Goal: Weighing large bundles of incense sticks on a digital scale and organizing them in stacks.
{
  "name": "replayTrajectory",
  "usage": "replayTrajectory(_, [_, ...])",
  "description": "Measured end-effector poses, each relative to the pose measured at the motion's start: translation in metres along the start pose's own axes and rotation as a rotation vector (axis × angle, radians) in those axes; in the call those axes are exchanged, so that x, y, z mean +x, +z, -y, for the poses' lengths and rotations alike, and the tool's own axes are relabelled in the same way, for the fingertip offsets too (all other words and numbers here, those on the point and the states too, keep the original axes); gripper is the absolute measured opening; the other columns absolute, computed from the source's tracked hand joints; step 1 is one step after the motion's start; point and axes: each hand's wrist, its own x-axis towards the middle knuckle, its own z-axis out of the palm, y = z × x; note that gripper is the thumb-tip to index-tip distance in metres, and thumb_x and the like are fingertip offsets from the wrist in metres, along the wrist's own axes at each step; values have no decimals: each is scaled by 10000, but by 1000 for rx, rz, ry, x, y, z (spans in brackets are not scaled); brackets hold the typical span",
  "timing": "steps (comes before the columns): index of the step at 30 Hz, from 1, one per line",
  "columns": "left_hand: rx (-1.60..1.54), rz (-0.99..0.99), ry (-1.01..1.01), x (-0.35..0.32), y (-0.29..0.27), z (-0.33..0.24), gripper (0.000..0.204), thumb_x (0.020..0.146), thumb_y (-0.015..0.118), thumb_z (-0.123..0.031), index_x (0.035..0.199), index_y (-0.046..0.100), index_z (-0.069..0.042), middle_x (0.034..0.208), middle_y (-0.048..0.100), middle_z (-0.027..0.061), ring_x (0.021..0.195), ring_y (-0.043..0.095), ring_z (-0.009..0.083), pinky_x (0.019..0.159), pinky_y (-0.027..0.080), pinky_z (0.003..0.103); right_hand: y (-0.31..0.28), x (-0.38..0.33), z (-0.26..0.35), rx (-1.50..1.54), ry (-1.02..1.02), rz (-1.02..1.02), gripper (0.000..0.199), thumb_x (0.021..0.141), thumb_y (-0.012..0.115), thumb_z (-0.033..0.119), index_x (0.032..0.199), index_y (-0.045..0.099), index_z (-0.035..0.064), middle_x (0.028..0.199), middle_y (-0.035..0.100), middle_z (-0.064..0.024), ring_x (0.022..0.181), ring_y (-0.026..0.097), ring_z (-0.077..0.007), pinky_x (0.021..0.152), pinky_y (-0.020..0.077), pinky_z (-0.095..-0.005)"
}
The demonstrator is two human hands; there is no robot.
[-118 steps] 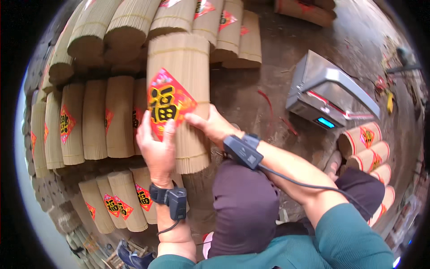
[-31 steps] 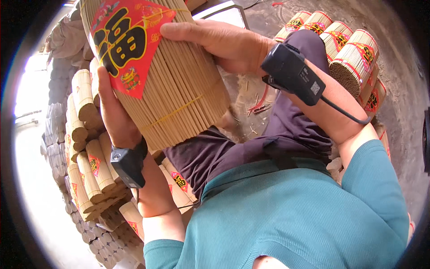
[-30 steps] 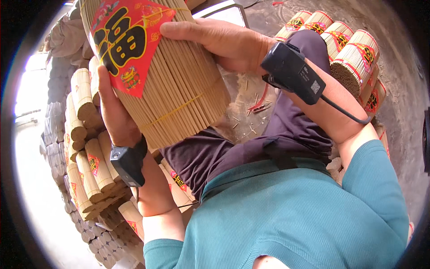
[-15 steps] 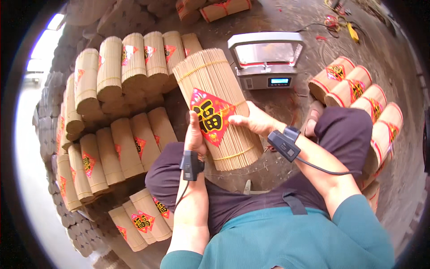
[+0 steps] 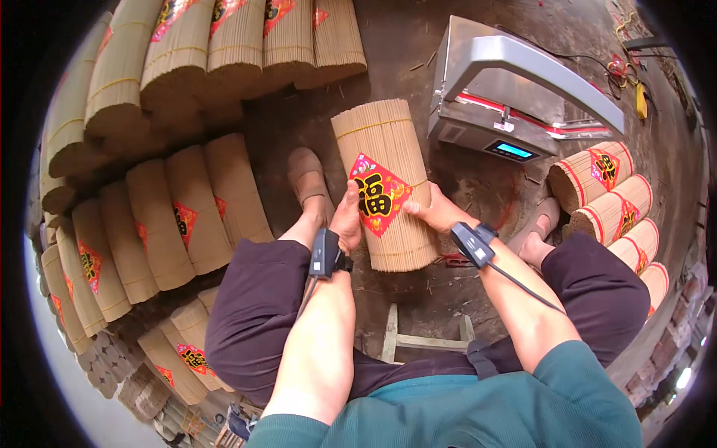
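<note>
Between my two hands stands a thick round bundle of thin tan sticks (image 5: 399,243), tipped slightly to the left at its top. Yellow bands circle it, and a red diamond-shaped label (image 5: 377,196) with a black and gold character is on its front. My left hand (image 5: 346,218) grips the left side, thumb up beside the label. On the right side, my right hand (image 5: 437,209) presses with its thumb at the label's right corner. The fingers behind the bundle are hidden. Each wrist wears a small black device with a cable.
Stacked stick bundles (image 5: 175,63) fill the left, with another row (image 5: 198,213) below. Ahead right is a metal sealing machine (image 5: 485,112) with a grey arched handle and lit display. Red-banded bundles (image 5: 590,175) lie at the right. A wooden stool frame (image 5: 429,342) is beneath me.
My view has shifted, bringing both feet and the stool into sight. The bundle is still between both hands, now more upright and apparently lower.
</note>
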Motion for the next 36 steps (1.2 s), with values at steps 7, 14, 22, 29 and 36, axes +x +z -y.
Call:
replayTrajectory(7, [150, -317, 103, 47, -9, 13, 671, 918, 479, -572, 1269, 493, 0, 1200, 591, 54, 1080, 551, 137, 933, 441, 300, -32, 60, -55, -412, 312, -303, 887, 897, 477, 616, 1401, 240, -74, 1355, 436, -226, 1273, 405, -264, 1075, 301, -371])
replayTrajectory(14, [246, -316, -50, 25, 1, -30, 717, 838, 496, -689, 1064, 590, -15, 935, 628, 22, 877, 576, 112, 801, 465, 279, -13, 26, -17, -124, 155, -291, 785, 943, 389, 592, 1353, 337, -76, 1335, 431, -209, 1253, 397, -247, 1076, 290, -373])
replayTrajectory(22, [483, -309, -31, 50, 16, -12, 674, 878, 489, -646, 1132, 595, -31, 926, 577, 12, 834, 501, 89, 691, 425, 250, -31, 64, -40, -248, 276, -487, 737, 975, 247, 588, 1415, 343, 4, 1433, 412, -109, 1328, 349, -198, 1121, 209, -342])
replayTrajectory(29, [-15, -255, -56, 61, -20, -4, 705, 867, 453, -677, 1170, 582, -53, 976, 651, 26, 845, 593, 128, 731, 488, 290, -39, 63, -51, 101, 347, -316, 803, 948, 274, 633, 1410, 303, -23, 1454, 349, -159, 1345, 303, -244, 1118, 211, -366])
replayTrajectory(36, [317, -455, -98, 40, -24, -50, 726, 844, 415, -728, 986, 604, -41, 882, 621, -7, 745, 555, 73, 558, 423, 242, -13, 42, -6, 142, 273, -152, 756, 967, 280, 596, 1371, 393, -32, 1417, 417, -147, 1316, 354, -222, 1106, 238, -338])
